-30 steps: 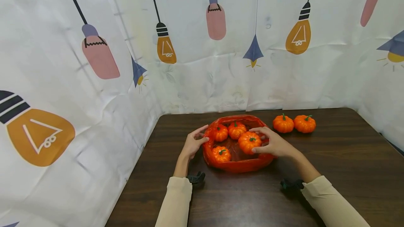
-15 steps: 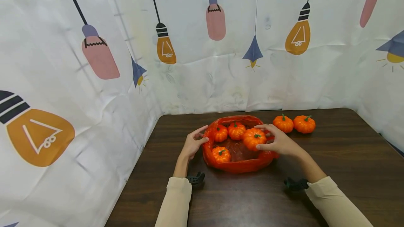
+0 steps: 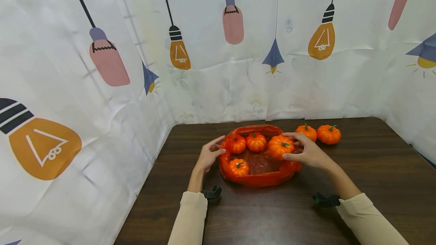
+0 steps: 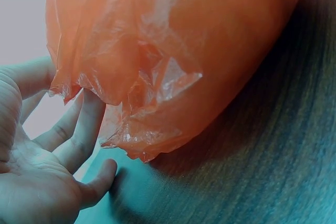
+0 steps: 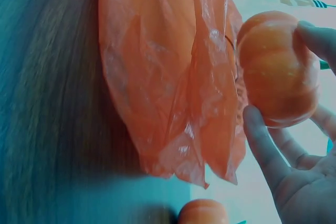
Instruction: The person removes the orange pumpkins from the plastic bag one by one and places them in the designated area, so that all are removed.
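A red-orange plastic bag (image 3: pixel 259 180) sits wide-mouthed on the table, with several small orange pumpkins inside, such as the front-left pumpkin (image 3: pixel 239 167). My left hand (image 3: pixel 208 156) holds the bag's left rim; in the left wrist view, its thumb side passes behind the thin plastic (image 4: pixel 115 40) and other fingers lie against the edge. My right hand (image 3: pixel 308 152) grips a pumpkin (image 3: pixel 281 146) between thumb and fingers over the bag's right side. In the right wrist view this pumpkin (image 5: pixel 278 72) is off the surface, beside the bag's rim.
Two more pumpkins, one nearer the bag (image 3: pixel 306 132) and one farther right (image 3: pixel 328 134), stand on the dark wooden table (image 3: pixel 259 214) at the back right. A white curtain (image 3: pixel 218 93) printed with lamps hangs behind the table and along its left side.
My right hand has moved right with the pumpkin, from over the middle of the bag to its right rim. The left hand has stayed at the left rim.
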The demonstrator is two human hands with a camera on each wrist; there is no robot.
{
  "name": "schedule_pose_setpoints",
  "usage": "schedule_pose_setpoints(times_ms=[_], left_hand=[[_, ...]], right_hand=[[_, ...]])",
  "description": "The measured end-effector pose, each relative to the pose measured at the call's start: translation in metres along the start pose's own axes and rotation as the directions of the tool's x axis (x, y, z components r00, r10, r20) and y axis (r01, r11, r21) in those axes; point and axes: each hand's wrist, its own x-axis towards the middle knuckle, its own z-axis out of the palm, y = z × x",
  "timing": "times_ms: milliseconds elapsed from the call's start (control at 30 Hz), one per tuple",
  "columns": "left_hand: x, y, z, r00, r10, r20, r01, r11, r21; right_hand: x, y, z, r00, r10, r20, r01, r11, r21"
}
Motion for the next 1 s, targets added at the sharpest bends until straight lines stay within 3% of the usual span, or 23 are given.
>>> schedule_pose_setpoints(times_ms=[1000], left_hand=[[0.001,-0.003,0.0,1.0,0.012,-0.012,-0.012,1.0,0.0]], right_hand=[[-0.029,0.01,-0.036,0.991,0.06,-0.122,-0.068,0.996,-0.064]])
